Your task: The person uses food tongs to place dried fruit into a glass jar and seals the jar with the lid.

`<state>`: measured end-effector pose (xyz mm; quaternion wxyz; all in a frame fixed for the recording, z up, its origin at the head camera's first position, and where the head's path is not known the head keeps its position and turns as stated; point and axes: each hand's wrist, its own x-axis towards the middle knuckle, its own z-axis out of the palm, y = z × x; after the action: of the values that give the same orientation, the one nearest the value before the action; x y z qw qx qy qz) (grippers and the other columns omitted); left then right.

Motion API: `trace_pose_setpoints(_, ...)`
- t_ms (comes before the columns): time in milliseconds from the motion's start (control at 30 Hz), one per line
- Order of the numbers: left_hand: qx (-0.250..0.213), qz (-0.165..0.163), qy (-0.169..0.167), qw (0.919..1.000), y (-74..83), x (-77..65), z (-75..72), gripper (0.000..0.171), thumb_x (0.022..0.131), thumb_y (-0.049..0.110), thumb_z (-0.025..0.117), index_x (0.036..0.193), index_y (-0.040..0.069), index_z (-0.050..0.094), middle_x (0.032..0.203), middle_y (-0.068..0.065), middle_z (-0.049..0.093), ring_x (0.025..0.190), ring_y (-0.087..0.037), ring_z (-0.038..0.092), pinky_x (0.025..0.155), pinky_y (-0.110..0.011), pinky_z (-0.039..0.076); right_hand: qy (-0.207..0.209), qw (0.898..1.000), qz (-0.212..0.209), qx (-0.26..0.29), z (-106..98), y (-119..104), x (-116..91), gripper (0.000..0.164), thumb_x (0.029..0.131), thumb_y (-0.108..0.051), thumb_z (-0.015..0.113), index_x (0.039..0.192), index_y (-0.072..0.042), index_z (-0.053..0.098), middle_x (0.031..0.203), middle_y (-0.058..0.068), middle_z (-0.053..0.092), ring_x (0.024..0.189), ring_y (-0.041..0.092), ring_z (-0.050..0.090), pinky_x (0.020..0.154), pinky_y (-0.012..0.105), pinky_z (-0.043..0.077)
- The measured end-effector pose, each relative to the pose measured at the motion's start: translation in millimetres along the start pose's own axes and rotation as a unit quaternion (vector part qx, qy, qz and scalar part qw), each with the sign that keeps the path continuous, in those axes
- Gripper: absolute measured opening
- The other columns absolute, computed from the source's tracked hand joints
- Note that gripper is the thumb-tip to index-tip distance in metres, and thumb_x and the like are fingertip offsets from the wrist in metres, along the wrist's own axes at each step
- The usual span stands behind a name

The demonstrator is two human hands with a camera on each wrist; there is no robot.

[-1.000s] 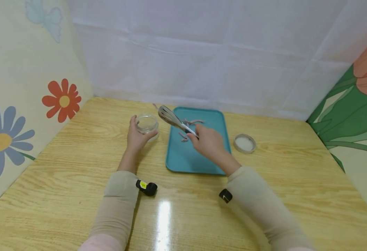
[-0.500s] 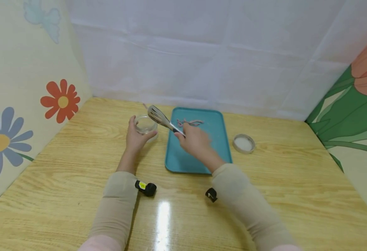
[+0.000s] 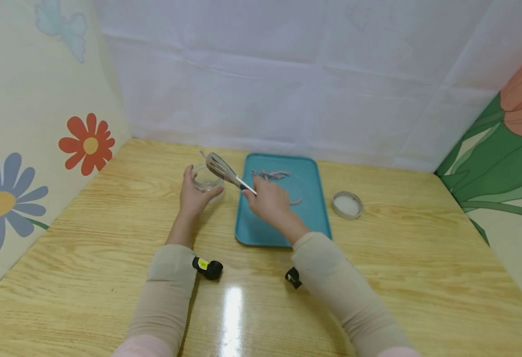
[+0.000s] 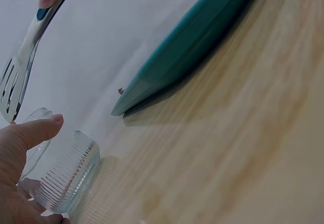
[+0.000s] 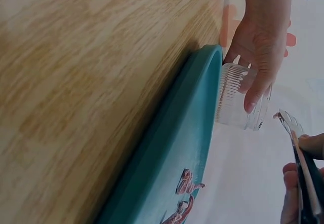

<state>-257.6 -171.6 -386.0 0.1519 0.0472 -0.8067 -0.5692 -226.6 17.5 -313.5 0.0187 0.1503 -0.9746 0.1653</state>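
Observation:
In the head view my left hand (image 3: 194,196) grips a clear glass jar by its sides on the table, left of the tray. Ribs run round the wall of that jar (image 4: 71,171) in the left wrist view. My right hand (image 3: 269,201) holds metal tongs (image 3: 222,168), whose slotted heads are above the jar's mouth. A thin pinkish strip (image 3: 202,154) sticks out at the tongs' tips. Several similar strips (image 3: 275,175) lie on a blue-green tray (image 3: 261,235) beneath the right hand; one lies apart, partly hidden by that hand.
A round shallow lid (image 3: 348,205) with a pale inside lies on the wooden table (image 3: 404,248), right of the tray. White cloth (image 3: 279,89) hangs behind the table, and flower-painted panels (image 3: 15,124) stand at both sides.
My right hand has moved left with the tongs and the strip, from over the tray to above the jar. My left hand and the jar have stayed in place.

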Motion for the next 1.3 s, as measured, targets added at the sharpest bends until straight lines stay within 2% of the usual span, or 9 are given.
trace_pose_setpoints(633, -0.004, 0.001, 0.007, 1.0, -1.2, 0.8, 1.2, 0.096, 0.064, 0.019, 0.076, 0.136, 0.009, 0.015, 0.132, -0.02, 0.028, 0.118, -0.033, 0.028, 0.095, -0.04, 0.023, 0.026, 0.999, -0.006, 0.019, -0.3, 2.7, -2.4, 0.031, 0.086, -0.044, 0.045, 0.079, -0.014, 0.047, 0.058, 0.001, 0.048, 0.045, 0.016, 0.044, 0.037, 0.029, 0.033)
trace_pose_setpoints(667, -0.003, 0.001, 0.008, 1.0, -1.0, 0.7, 1.2, 0.095, 0.064, 0.019, 0.076, 0.136, 0.009, 0.015, 0.132, -0.02, 0.028, 0.118, -0.032, 0.028, 0.095, -0.04, 0.023, 0.026, 0.999, -0.005, 0.022, -1.3, 3.0, -2.7, 0.031, 0.085, -0.045, 0.045, 0.081, -0.014, 0.048, 0.059, 0.002, 0.049, 0.045, 0.016, 0.044, 0.037, 0.029, 0.033)
trace_pose_setpoints(767, -0.002, 0.003, 0.009, 0.9999, -0.7, 0.6, 1.0, 0.095, 0.064, 0.019, 0.076, 0.136, 0.009, 0.016, 0.132, -0.02, 0.029, 0.118, -0.033, 0.028, 0.095, -0.041, 0.023, 0.029, 0.999, 0.001, 0.028, -5.0, 4.5, -3.0, 0.039, 0.085, -0.046, 0.044, 0.1, -0.011, 0.053, 0.07, 0.002, 0.055, 0.05, 0.015, 0.046, 0.04, 0.03, 0.035)
trace_pose_setpoints(800, -0.002, 0.003, 0.01, 0.9999, -0.6, 0.6, 0.9, 0.095, 0.064, 0.019, 0.076, 0.136, 0.009, 0.015, 0.132, -0.02, 0.029, 0.118, -0.032, 0.028, 0.095, -0.041, 0.023, 0.03, 0.999, 0.004, 0.028, -6.5, 5.3, -3.2, 0.044, 0.085, -0.047, 0.044, 0.108, -0.01, 0.053, 0.072, 0.002, 0.055, 0.051, 0.015, 0.046, 0.041, 0.03, 0.035)
trace_pose_setpoints(867, 0.0, 0.001, 0.009, 1.0, -0.8, 1.0, 0.8, 0.095, 0.064, 0.019, 0.076, 0.136, 0.01, 0.015, 0.132, -0.02, 0.029, 0.118, -0.032, 0.028, 0.095, -0.04, 0.022, 0.032, 0.999, 0.01, 0.027, -9.7, 6.9, -3.9, 0.049, 0.084, -0.048, 0.044, 0.115, -0.01, 0.05, 0.074, 0.003, 0.055, 0.052, 0.016, 0.046, 0.041, 0.03, 0.035)
trace_pose_setpoints(900, 0.0, 0.001, 0.01, 0.9999, -0.6, 1.1, 0.7, 0.095, 0.064, 0.018, 0.076, 0.137, 0.01, 0.015, 0.132, -0.02, 0.029, 0.118, -0.032, 0.028, 0.096, -0.04, 0.022, 0.034, 0.999, 0.014, 0.024, -11.2, 7.9, -4.3, 0.05, 0.084, -0.049, 0.044, 0.115, -0.01, 0.05, 0.074, 0.002, 0.054, 0.053, 0.016, 0.046, 0.042, 0.031, 0.034)
trace_pose_setpoints(1100, -0.005, -0.001, 0.01, 0.9999, 0.6, 1.1, 0.3, 0.096, 0.063, 0.017, 0.077, 0.137, 0.012, 0.015, 0.131, -0.021, 0.029, 0.117, -0.033, 0.029, 0.095, -0.04, 0.023, 0.052, 0.999, 0.008, 0.011, -19.4, 16.7, -8.2, 0.036, 0.082, -0.049, 0.047, 0.085, -0.013, 0.052, 0.065, -0.001, 0.05, 0.051, 0.016, 0.047, 0.041, 0.031, 0.035)
trace_pose_setpoints(1300, -0.008, 0.002, 0.009, 0.9999, -0.3, 0.5, 1.3, 0.096, 0.064, 0.017, 0.076, 0.137, 0.011, 0.014, 0.131, -0.022, 0.029, 0.117, -0.034, 0.028, 0.095, -0.041, 0.023, 0.051, 0.999, 0.011, 0.016, -27.9, 26.4, -13.3, 0.037, 0.082, -0.049, 0.047, 0.088, -0.013, 0.053, 0.065, -0.001, 0.05, 0.049, 0.015, 0.046, 0.04, 0.029, 0.034)
